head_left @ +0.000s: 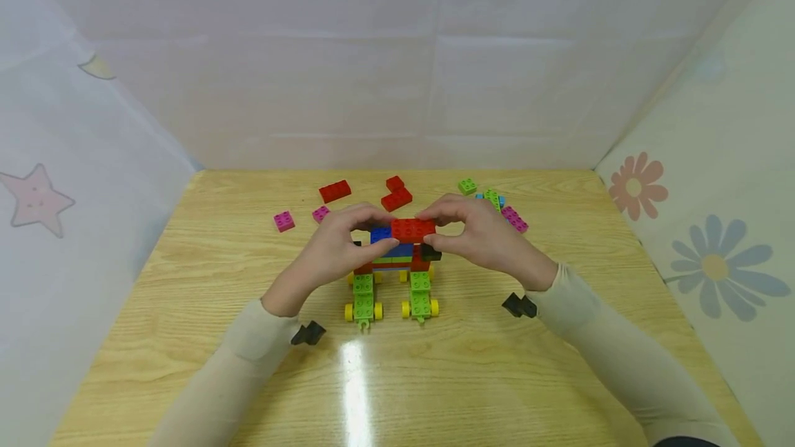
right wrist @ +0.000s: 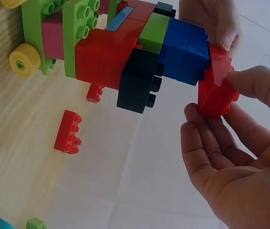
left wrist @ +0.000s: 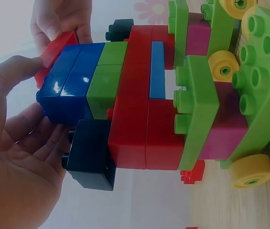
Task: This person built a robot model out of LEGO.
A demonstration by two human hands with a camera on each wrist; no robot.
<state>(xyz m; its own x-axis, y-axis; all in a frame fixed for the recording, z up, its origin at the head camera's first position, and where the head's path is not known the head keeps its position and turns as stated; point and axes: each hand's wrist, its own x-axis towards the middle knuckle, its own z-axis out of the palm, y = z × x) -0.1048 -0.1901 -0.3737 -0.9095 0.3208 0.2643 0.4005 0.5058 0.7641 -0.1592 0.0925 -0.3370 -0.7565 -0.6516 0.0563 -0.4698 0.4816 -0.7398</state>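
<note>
A red brick [head_left: 413, 230] lies over the right part of the top blue bricks [right wrist: 182, 51], at a slant to them in the right wrist view. My right hand [head_left: 484, 233] pinches its right end between thumb and fingers. The left hand [head_left: 344, 243] has thumb and index finger at the brick's left end, its other fingers beside the blue bricks. Under the blue sit green bricks [left wrist: 107, 78] and red ones. A black brick [left wrist: 91, 155] juts from each side. Green wheeled bases [head_left: 364, 305] with yellow wheels [left wrist: 250, 171] carry the build.
Behind the build lie loose red bricks [head_left: 335, 191] and magenta bricks [head_left: 283, 221]. At the back right are a small green brick [head_left: 467, 186], a green and blue piece [head_left: 493, 199] and a magenta brick [head_left: 515, 219]. Cloth walls [head_left: 397, 102] border the wooden table [head_left: 472, 378].
</note>
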